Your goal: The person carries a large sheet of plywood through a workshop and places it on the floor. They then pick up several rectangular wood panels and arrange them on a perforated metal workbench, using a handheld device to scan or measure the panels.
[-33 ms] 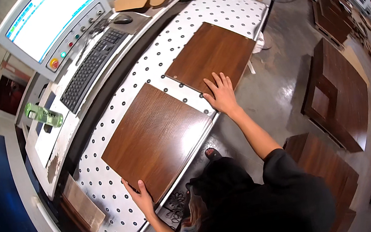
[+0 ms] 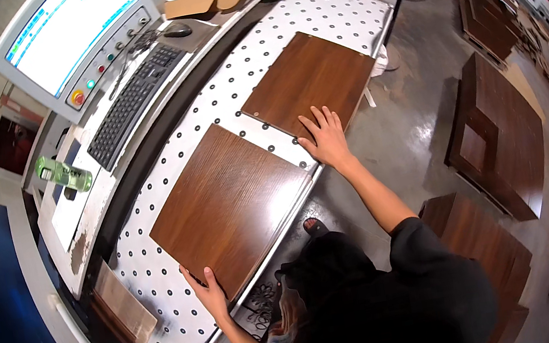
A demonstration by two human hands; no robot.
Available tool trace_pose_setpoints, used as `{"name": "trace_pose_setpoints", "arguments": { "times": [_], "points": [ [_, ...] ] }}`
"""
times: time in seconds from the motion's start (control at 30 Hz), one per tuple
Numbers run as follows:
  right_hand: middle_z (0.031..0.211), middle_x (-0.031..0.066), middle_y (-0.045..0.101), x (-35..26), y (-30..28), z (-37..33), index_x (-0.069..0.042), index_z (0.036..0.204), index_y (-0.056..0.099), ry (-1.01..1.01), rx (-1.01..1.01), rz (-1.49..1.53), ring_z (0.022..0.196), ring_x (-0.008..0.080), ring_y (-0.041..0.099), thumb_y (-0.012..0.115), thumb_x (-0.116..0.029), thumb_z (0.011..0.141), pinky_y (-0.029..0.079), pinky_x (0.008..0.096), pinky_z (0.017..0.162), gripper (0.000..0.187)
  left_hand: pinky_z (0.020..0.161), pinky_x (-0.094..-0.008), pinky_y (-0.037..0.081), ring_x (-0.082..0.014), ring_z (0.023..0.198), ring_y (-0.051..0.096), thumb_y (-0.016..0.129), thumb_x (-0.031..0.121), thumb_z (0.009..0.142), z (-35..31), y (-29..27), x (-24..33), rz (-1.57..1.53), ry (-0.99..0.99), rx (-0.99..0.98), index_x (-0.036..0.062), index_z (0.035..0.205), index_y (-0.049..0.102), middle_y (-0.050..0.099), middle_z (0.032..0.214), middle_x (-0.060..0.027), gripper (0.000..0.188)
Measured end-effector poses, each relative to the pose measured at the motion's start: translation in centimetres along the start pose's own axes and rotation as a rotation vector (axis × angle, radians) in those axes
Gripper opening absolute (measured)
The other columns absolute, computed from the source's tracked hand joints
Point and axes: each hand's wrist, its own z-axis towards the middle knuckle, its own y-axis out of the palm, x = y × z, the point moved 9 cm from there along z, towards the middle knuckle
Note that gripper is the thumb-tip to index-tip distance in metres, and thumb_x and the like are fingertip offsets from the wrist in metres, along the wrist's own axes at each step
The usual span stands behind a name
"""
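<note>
Two dark brown wood-grain panels lie flat on a white table dotted with black rollers. My left hand (image 2: 209, 293) holds the lower left edge of the near panel (image 2: 229, 200), its thumb over the top face and its other fingers along the edge, partly hidden. My right hand (image 2: 327, 138) lies open on the near edge of the far panel (image 2: 310, 79), fingers spread and palm down. Small holes show near that panel's corners. A strip of the dotted table (image 2: 224, 100) shows between the two panels.
Beyond the table stand a keyboard (image 2: 135, 107), a mouse (image 2: 177, 29), a monitor with buttons (image 2: 78, 41) and a green bottle (image 2: 64, 174). Brown panel stacks (image 2: 499, 136) stand on the floor to the right. A lighter board (image 2: 123, 307) lies at the table's left end.
Both hands and both panels keep their places. The whole view has shifted very slightly.
</note>
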Motion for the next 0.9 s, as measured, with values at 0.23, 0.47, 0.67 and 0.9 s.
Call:
{"name": "trace_pose_setpoints", "arguments": {
  "times": [0.23, 0.47, 0.67, 0.9],
  "points": [
    [0.151, 0.0184, 0.044, 1.1, -0.3, 0.7, -0.018, 0.139, 0.058, -0.014, -0.006, 0.007, 0.142, 0.0428, 0.034, 0.065, -0.049, 0.089, 0.023, 0.0537, 0.119, 0.059, 0.121, -0.0381, 0.019, -0.0331, 0.148, 0.029, 0.056, 0.026, 0.102, -0.2, 0.0, 0.8, 0.192, 0.022, 0.053, 0.0004, 0.157, 0.023, 0.030, 0.160, -0.0218, 0.069],
    [0.151, 0.0204, 0.043, 0.6, -0.4, 0.4, -0.017, 0.141, 0.056, 0.026, 0.051, -0.032, 0.142, 0.0430, 0.034, 0.063, -0.041, 0.091, 0.021, 0.0568, 0.119, 0.056, 0.121, -0.0379, 0.019, -0.0317, 0.149, 0.028, 0.056, 0.026, 0.102, -0.4, 0.4, 0.8, 0.096, 0.005, 0.104, 0.0004, 0.157, 0.024, 0.030, 0.161, -0.0198, 0.068],
    [0.152, 0.0212, 0.042, 0.1, -0.4, 0.1, -0.015, 0.143, 0.055, 0.020, 0.023, -0.037, 0.142, 0.0437, 0.034, 0.063, -0.039, 0.091, 0.021, 0.0581, 0.118, 0.058, 0.121, -0.0380, 0.020, -0.0302, 0.148, 0.029, 0.057, 0.025, 0.102, -0.7, 0.3, 0.3, 0.024, -0.022, 0.148, 0.0016, 0.156, 0.027, 0.032, 0.160, -0.0194, 0.067],
    [0.155, 0.0215, 0.037, -0.4, -0.1, -0.1, -0.014, 0.147, 0.050, -0.007, -0.019, -0.075, 0.144, 0.0451, 0.030, 0.062, -0.039, 0.092, 0.019, 0.0599, 0.118, 0.061, 0.120, -0.0381, 0.022, -0.0293, 0.146, 0.033, 0.059, 0.024, 0.101, -0.5, 0.0, -0.2, -0.026, -0.026, 0.175, 0.0021, 0.156, 0.029, 0.035, 0.158, -0.0180, 0.067]
  ]
}}
